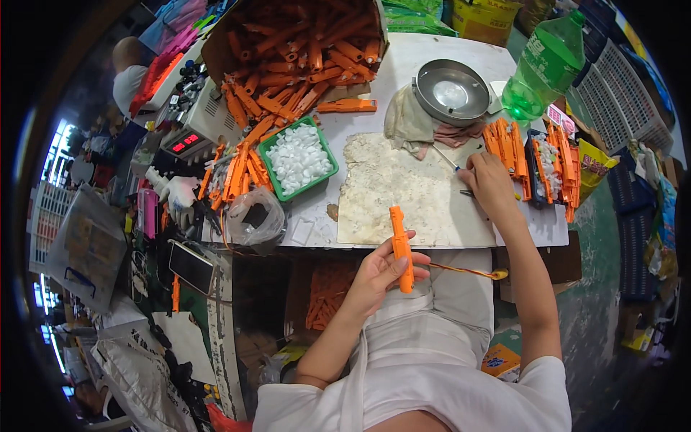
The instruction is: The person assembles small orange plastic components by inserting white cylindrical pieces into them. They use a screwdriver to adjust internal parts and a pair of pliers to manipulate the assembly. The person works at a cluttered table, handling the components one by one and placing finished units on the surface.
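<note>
In my left hand [378, 277] is a long, slim orange plastic part [400, 248], gripped between thumb and fingers and standing nearly upright at the table's front edge. My right hand [491, 183] is on the table to the right, its fingers curled round the blue end of a thin-shafted tool [445, 156]. The tool's far tip lies by a crumpled cloth [410, 119]. A small dark piece shows beside the right thumb; I cannot make out what it belongs to. More orange parts [507, 147] stand in a row just beyond that hand.
A stained board [374, 191] covers the tabletop. Around it are a round metal dish [461, 86], a green basket [268, 155] of small white pieces, a carton [385, 36] heaped with orange parts, a green bottle [551, 61] and a clear plastic bag [255, 219]. A yellow-red cable [464, 269] hangs over my lap.
</note>
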The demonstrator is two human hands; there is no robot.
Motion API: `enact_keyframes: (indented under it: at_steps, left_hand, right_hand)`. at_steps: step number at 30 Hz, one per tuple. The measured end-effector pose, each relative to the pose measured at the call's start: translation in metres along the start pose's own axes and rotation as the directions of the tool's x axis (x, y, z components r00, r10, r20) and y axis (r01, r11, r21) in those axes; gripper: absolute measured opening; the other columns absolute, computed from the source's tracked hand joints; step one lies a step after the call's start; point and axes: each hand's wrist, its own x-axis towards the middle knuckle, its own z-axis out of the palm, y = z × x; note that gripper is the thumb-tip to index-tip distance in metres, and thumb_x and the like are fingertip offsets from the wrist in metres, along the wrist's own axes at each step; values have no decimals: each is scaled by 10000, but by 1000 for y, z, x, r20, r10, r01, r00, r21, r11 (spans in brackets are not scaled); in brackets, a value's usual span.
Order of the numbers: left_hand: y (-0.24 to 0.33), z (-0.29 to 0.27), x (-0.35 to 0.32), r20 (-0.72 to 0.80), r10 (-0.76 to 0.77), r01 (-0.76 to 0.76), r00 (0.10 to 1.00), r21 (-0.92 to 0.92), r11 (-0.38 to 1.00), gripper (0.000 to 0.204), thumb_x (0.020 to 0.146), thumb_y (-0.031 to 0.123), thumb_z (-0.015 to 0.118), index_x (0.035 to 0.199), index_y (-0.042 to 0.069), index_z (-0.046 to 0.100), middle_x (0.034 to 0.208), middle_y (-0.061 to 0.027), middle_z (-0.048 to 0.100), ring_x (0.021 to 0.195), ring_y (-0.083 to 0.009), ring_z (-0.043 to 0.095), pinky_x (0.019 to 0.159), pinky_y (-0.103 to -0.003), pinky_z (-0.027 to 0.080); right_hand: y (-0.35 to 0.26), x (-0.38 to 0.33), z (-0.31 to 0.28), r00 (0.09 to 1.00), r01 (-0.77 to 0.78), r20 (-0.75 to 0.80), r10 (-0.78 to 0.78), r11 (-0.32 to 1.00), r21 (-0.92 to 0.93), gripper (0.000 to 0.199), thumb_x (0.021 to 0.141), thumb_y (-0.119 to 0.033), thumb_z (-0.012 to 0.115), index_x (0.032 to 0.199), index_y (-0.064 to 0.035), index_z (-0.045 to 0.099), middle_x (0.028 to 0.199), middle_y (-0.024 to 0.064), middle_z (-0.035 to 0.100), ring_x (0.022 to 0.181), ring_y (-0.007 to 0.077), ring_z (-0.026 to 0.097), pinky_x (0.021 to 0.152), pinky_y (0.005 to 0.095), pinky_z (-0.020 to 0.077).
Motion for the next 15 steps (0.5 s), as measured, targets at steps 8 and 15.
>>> enact_keyframes:
  at_steps: [8,15]
  left_hand:
    - [-1,3,2,7,41,-41,999,74,996,587,904,204,583,1371,-13,301,1052,-173,612,892,-223,643,801,-317,509]
    - [2,-7,-1,-47,7,-1,999,132,991,582,896,207,596,1364,-8,323,1039,-174,614,879,-207,642,786,-299,513]
  right_hand:
    - [-32,-3,-36,915,-360,337,221,823,439,208,861,-200,622,886,-11,540,760,77,569,677,188,517,647,301,416]
    - [-73,-67,-74,823,-541,556,120,468,699,232,922,-195,550,1084,-34,590,660,-38,444,628,48,391,567,202,340]
